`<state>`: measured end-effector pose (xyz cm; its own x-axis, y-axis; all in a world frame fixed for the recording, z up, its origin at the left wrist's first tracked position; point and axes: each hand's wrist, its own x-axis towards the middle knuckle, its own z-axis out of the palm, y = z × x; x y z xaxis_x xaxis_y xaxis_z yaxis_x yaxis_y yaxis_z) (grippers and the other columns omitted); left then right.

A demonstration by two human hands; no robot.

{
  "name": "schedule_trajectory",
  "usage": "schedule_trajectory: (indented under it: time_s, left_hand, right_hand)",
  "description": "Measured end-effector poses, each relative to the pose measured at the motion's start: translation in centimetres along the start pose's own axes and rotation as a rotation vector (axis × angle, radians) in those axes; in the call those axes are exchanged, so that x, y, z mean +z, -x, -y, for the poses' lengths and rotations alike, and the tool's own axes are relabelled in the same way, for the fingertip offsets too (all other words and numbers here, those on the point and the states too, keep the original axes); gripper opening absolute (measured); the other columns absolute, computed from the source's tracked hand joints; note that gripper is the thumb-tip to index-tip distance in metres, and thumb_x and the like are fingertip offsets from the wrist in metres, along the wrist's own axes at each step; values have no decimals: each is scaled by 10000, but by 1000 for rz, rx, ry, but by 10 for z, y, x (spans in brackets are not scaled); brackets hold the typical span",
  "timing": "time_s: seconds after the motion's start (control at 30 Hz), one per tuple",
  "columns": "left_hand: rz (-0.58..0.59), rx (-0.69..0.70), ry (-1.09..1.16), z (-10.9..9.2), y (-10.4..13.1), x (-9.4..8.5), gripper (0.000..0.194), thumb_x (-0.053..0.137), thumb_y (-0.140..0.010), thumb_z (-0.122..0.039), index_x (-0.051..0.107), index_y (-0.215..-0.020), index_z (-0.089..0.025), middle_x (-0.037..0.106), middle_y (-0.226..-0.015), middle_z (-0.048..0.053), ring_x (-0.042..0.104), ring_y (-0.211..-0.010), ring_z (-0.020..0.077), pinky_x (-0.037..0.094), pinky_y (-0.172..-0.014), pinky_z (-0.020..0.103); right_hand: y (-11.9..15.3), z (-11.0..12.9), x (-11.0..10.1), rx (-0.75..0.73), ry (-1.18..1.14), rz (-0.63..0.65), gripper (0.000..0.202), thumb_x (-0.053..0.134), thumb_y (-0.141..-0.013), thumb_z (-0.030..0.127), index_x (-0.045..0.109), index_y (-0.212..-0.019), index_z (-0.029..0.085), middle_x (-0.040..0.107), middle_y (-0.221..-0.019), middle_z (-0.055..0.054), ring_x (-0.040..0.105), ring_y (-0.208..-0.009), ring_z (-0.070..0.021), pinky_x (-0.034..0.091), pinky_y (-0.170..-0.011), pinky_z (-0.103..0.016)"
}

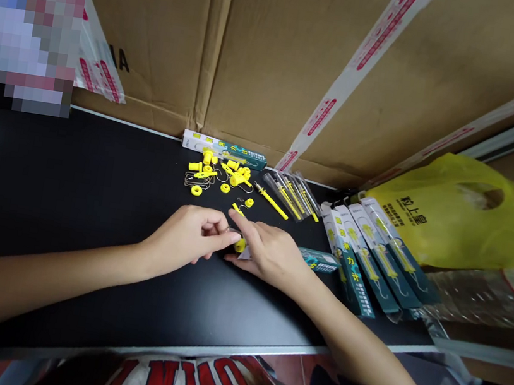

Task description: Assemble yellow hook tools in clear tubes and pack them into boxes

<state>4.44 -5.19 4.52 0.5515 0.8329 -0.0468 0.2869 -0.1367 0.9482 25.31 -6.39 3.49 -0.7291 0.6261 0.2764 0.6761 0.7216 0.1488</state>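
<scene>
My left hand is closed in a pinch, thumb and index finger together, with a bit of thin metal at their tips; the piece itself is mostly hidden. A yellow plastic part sits just beyond that thumb, between both hands. My right hand is wrapped around a slim white-and-teal spring scale box. The box's white end shows between its index finger and thumb, and its printed end sticks out past the wrist. Close ahead of the fingers lie a small yellow cap and a tiny coil spring.
Loose yellow parts and metal hooks lie in a pile before another box. To their right are a yellow rod and several bagged rods. Several printed boxes lean near a yellow plastic bag. Cardboard walls the back.
</scene>
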Motion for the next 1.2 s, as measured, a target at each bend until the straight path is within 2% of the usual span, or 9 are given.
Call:
schedule_trajectory:
  time_s: [0.2,0.27,0.4,0.53,0.67,0.8,0.9,1.07,1.2]
  left_hand:
    - [33,116,-181,1,1,3,290,516,-876,-360,534,-661,-167,525,-493,-54,498,-420,56,356,-434,154]
    - [54,85,-158,6,-3,3,303,479,-893,-379,514,-677,-170,519,-474,-49,512,-427,70,368,-436,160]
    - [142,-146,197,17,-13,0,277,436,-896,-408,497,-770,-169,647,-726,17,609,-499,114,399,-374,181]
    - [45,-272,512,24,-20,-2,256,506,-866,-359,457,-720,-155,666,-1049,97,681,-686,134,463,-450,176]
    - [-41,-192,633,22,-21,-3,199,526,-873,-346,527,-831,-152,619,-1200,117,688,-884,186,534,-584,216]
    - [-59,-68,526,21,-22,-4,246,483,-893,-322,565,-1049,-150,524,-1320,128,667,-925,178,537,-603,212]
    - [-43,13,373,27,-22,-3,284,453,-903,-365,555,-1056,-148,552,-1210,111,659,-829,148,515,-532,200]
    - [54,84,58,31,-16,0,360,386,-934,-420,529,-744,-149,547,-743,6,547,-611,88,443,-475,173]
    - [37,23,98,23,-12,-1,394,358,-941,-460,435,-679,-177,463,-559,-48,453,-461,64,356,-388,153]
  right_hand:
    - [2,0,6,57,-95,-65,516,562,-865,441,369,-1204,104,664,-850,-104,656,-683,-223,494,-567,-300]
    - [3,0,7,46,-131,-61,462,567,-869,425,379,-1163,121,668,-879,-108,667,-704,-218,498,-575,-290]
    - [4,-4,2,42,-150,-31,464,571,-864,463,394,-1149,142,677,-885,-98,678,-721,-213,506,-580,-283]
    - [4,-12,-3,111,-94,-19,455,590,-848,469,424,-1129,152,682,-946,-109,682,-782,-233,519,-623,-302]
    - [5,-16,0,228,-45,-51,430,550,-874,455,425,-1158,157,683,-996,-114,680,-829,-244,520,-646,-313]
    - [5,-14,2,264,-13,-116,393,497,-899,475,451,-1115,149,686,-941,-122,674,-789,-240,503,-619,-308]
    - [4,-11,-1,174,-3,-94,309,477,-921,423,483,-1068,152,680,-878,-100,660,-733,-220,482,-604,-294]
    - [2,-6,-12,82,32,-115,343,414,-951,410,503,-1115,123,656,-820,-92,631,-680,-198,449,-579,-279]
    - [2,-5,-17,57,74,-60,386,372,-967,421,503,-1162,115,646,-817,-85,617,-679,-188,432,-580,-277]
